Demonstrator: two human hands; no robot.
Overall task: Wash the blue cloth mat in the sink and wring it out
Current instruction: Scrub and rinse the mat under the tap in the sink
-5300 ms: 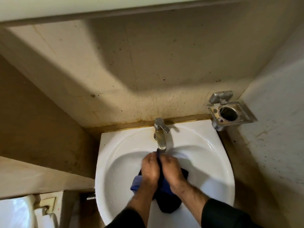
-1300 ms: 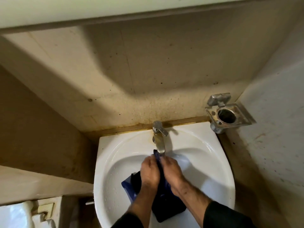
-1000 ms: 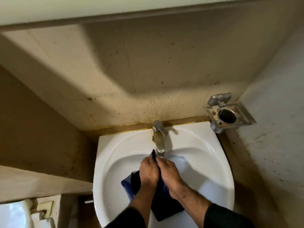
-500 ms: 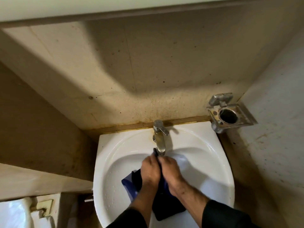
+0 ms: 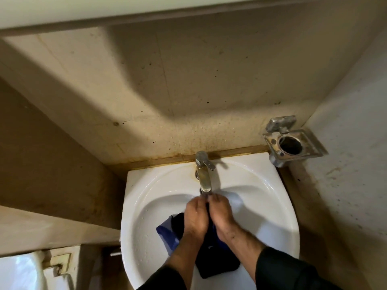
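Note:
The blue cloth mat (image 5: 167, 235), wet and dark, is bunched in the bowl of the white sink (image 5: 261, 197). My left hand (image 5: 195, 218) and my right hand (image 5: 221, 217) are side by side just below the spout of the steel tap (image 5: 204, 176). Both grip the upper fold of the mat between them. A lighter blue corner sticks out left of my left hand, and the dark lower end hangs toward the sink's front rim. Whether water runs from the tap is hidden by my hands.
A metal holder (image 5: 291, 145) with a round hole is fixed to the right wall beside the sink. Stained beige walls close in on three sides, with a ledge overhead. A white toilet tank (image 5: 18, 271) stands at the lower left.
My hands keep rubbing the mat together under the spout, shifting slightly up and down. The mat's blue corner has stayed left of my left hand.

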